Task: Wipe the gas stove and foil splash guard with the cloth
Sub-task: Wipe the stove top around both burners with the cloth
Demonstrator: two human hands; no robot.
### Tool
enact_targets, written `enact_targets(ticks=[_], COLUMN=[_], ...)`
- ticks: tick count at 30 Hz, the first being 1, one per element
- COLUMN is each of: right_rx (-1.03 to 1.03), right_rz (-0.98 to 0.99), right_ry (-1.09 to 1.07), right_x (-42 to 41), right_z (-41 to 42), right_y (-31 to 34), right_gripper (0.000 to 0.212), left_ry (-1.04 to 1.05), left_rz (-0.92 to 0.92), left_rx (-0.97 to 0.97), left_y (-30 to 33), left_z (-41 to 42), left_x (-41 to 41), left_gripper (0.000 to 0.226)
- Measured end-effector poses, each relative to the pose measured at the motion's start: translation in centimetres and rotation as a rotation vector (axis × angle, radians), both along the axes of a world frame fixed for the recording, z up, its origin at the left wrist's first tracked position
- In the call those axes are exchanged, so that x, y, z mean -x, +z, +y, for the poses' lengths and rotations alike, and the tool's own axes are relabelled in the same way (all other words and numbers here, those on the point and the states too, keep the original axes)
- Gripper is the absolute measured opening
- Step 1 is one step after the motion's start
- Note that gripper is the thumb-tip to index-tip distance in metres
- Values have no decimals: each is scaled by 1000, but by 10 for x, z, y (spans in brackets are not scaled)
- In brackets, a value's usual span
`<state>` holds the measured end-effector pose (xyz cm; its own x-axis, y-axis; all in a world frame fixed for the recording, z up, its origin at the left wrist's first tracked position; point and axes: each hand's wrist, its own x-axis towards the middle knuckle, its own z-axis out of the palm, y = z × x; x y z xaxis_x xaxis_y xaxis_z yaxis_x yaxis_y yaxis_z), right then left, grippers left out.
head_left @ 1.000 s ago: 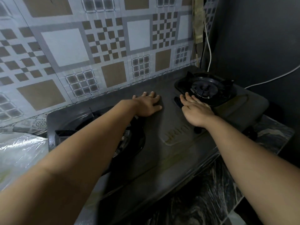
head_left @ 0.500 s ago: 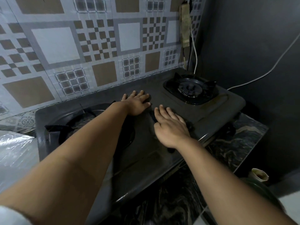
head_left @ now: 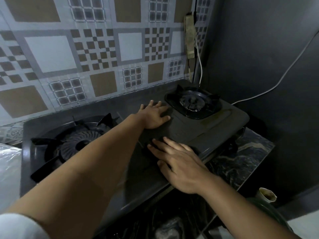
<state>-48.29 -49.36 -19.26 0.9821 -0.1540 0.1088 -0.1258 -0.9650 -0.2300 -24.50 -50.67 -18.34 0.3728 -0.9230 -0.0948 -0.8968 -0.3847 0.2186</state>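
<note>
A dark two-burner gas stove (head_left: 189, 130) stands against the patterned foil splash guard (head_left: 103, 54). My left hand (head_left: 155, 116) lies flat, fingers spread, on the stove top between the left burner (head_left: 77, 144) and the right burner (head_left: 193, 104). Near the stove's front edge, my right hand (head_left: 181, 163) presses down with straight fingers on a dark cloth (head_left: 146, 153). Only a bit of the cloth shows beside the fingers; the rest is hidden under the hand.
Clear plastic wrap (head_left: 8, 161) lies left of the stove. A white cable (head_left: 276, 83) runs along the dark right wall. The stove sits on a dark marbled counter (head_left: 241, 156). A paper cup (head_left: 266, 194) and a dark green round object (head_left: 265, 214) sit lower right.
My right hand has slid with the cloth from beside the right burner back toward the stove's front edge. My left hand has stayed flat on the stove top.
</note>
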Motion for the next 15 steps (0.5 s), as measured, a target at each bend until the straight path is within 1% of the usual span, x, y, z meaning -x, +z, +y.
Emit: enact_targets(ticks=[2,4,6,10,15], right_rx=[19,24,19,39,-19], right_rz=[4,24,50,66,41], right_ry=[-45,-119,-193,-300,-430], right_x=[9,20,32,45,46], right_z=[-22,-52,-84,-137,-199], right_y=[0,-3,-6,-15,-20], right_gripper=[57,58,64,73,62], left_ry=[20,49,70,93,95], left_rz=[-4,-45,-81,-95,-111], left_rx=[-2,-40,-60,-38,-38], left_y=[-5,-10,-17,-25,-29], left_z=[-11,-19,-24,-23,-21], left_x=[7,13,15,11,11], left_gripper=[73,76,77,77,80])
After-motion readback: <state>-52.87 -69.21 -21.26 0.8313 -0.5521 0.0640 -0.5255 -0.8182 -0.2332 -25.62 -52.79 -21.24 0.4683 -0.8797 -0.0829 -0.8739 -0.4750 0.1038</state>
